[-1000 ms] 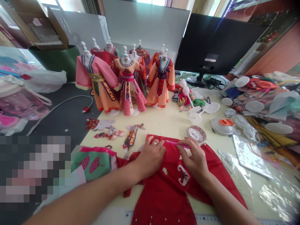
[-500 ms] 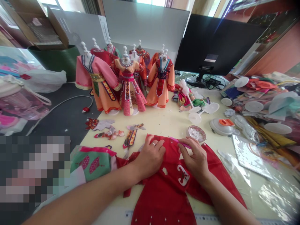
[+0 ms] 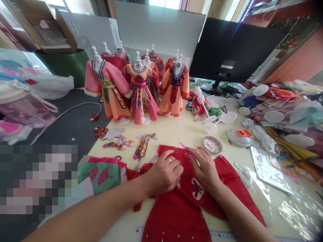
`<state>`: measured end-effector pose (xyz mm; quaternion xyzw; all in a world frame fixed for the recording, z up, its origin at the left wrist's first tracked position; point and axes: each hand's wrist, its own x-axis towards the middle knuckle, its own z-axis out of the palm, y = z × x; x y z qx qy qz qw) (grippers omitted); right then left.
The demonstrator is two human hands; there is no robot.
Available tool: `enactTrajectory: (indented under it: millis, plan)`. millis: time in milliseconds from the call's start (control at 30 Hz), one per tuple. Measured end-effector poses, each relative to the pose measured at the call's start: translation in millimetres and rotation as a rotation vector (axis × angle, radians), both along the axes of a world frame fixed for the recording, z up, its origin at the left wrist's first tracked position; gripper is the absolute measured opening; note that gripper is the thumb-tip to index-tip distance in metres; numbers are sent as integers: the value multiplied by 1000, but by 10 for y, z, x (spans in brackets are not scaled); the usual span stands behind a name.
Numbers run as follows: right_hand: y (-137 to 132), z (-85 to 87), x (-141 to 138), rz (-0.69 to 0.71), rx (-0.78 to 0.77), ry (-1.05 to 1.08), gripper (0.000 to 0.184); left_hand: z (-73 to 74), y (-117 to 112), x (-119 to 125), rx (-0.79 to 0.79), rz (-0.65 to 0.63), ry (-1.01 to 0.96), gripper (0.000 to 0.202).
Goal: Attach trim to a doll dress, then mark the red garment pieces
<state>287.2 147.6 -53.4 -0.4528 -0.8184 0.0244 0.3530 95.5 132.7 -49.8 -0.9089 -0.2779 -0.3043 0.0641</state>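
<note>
A small red doll robe [image 3: 181, 208] lies flat on the yellow table [image 3: 181, 132] in front of me. My left hand [image 3: 165, 173], with a ring on one finger, rests curled on the robe near its collar and presses the cloth down. My right hand [image 3: 205, 168] lies on the robe to the right of it, pinching a thin pink stick [image 3: 186, 149] whose tip points up and left over the collar. A white and red patch [image 3: 196, 188] sits on the robe just below my right hand. A small round dish [image 3: 212, 144] of tiny beads stands just beyond my right hand.
Several dressed doll mannequins [image 3: 138, 87] stand in a group at the back of the table. Loose trim pieces [image 3: 121, 141] and a green garment [image 3: 101, 171] lie to the left. White stands, fabric scraps and plastic sheets [image 3: 275, 168] crowd the right. A black monitor [image 3: 232, 50] stands behind.
My right hand has turned the pink stick so it points more steeply up and left. The left hand has shifted slightly right on the robe. The view has tilted a little.
</note>
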Motion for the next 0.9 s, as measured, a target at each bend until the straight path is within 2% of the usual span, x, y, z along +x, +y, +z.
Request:
enactTrajectory:
  millis: [300, 567, 767, 900]
  plan:
    - [1, -30, 2, 33, -59, -28, 28, 22, -4, -10, 68, -135, -67, 13]
    - [8, -35, 3, 48, -62, -23, 28, 5, 4, -24, 39, -139, -33, 13]
    - [-15, 13, 15, 46, -3, 26, 27, 19, 2, -27, 42, -129, -33, 14]
    - [-62, 61, 23, 75, 21, 61, 28, -18, -46, -4, 4, -38, 38, 14]
